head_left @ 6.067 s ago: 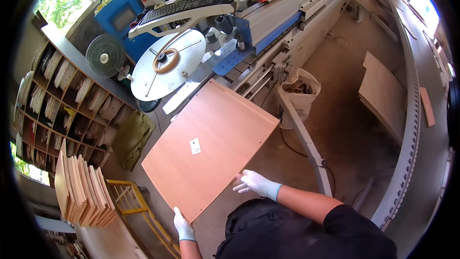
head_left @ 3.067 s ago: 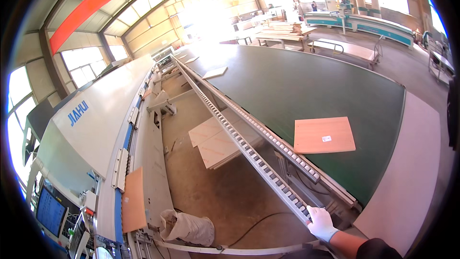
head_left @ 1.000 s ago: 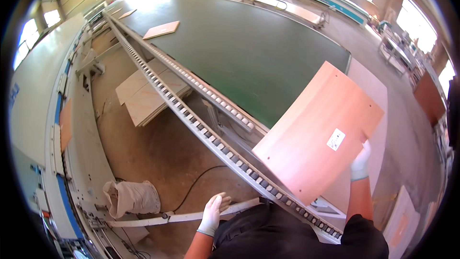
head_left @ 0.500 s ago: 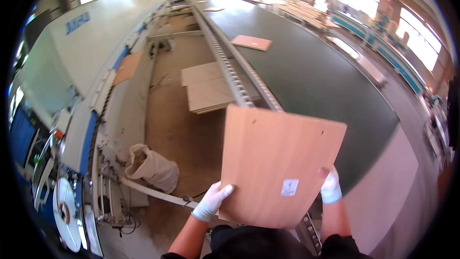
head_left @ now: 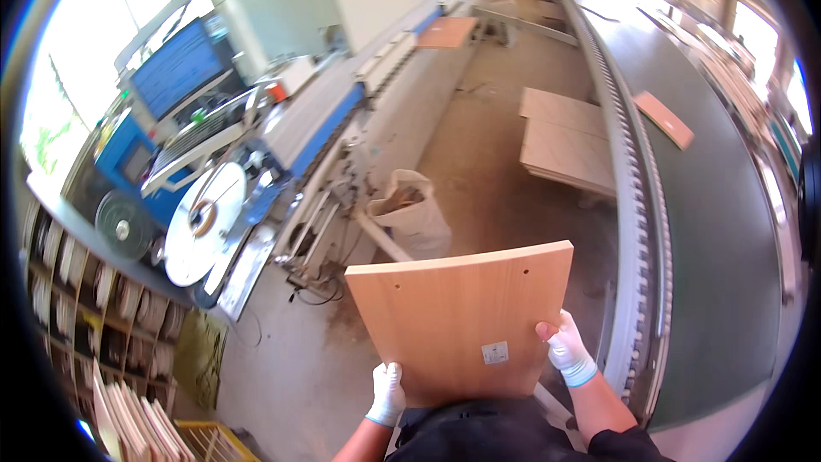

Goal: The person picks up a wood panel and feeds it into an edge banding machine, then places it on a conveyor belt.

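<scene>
A light wood-grain panel (head_left: 449, 321) with two small holes near its far edge and a white label is held in front of my body, raised off the machinery. My left hand (head_left: 386, 393), in a white glove with a cuff, grips its lower left edge with the thumb on the face. My right hand (head_left: 566, 346), in the same kind of glove, grips its right edge, thumb showing on the face. The panel hides most of both hands' other fingers.
An edge-banding machine (head_left: 389, 68) with monitor (head_left: 180, 64) and tape reel (head_left: 184, 239) stands left. A roller rail (head_left: 633, 231) and green belt (head_left: 714, 282) run right. A sack (head_left: 419, 227), stacked boards (head_left: 560, 145), pigeonhole rack (head_left: 103, 308) and upright panels (head_left: 128, 423) are also visible.
My view has swung left toward the monitor and reel. The panel, over the belt side in my right hand a second ago, is now in both hands, over the aisle.
</scene>
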Motion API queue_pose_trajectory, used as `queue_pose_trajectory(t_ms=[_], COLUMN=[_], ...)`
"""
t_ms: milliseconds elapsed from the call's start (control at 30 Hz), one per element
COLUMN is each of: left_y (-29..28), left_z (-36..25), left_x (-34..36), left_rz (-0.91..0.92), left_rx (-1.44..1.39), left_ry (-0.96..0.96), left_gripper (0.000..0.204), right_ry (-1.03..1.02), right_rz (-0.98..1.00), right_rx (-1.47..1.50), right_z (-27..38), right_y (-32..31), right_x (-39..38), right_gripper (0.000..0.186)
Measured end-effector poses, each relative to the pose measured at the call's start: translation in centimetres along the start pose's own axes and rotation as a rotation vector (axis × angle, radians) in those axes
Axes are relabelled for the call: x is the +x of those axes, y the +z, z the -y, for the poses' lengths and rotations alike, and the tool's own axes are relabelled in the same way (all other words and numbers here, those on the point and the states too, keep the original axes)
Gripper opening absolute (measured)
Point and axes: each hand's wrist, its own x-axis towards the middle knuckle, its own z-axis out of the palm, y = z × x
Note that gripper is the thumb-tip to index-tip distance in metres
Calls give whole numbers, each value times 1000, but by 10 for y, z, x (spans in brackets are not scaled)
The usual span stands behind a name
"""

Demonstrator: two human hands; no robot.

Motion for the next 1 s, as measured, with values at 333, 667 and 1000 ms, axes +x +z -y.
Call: queue_pose_trajectory(t_ms=[333,667,1000], left_y=[-88,-169,-238], left_z=[-31,-31,-28], left_x=[-11,-13,1], left_rz=[-394,-699,-979], left_rx=[-101,-698,-757], left_ry=[-16,-80,81], left_gripper=[59,70,72], right_ry=[367,378,808], right_rz=[109,215,334], right_rx=[-232,-391,-133], right_z=[-100,-136,-197], right_y=[94,165,152], right_x=[35,60,46], right_gripper=[41,44,41])
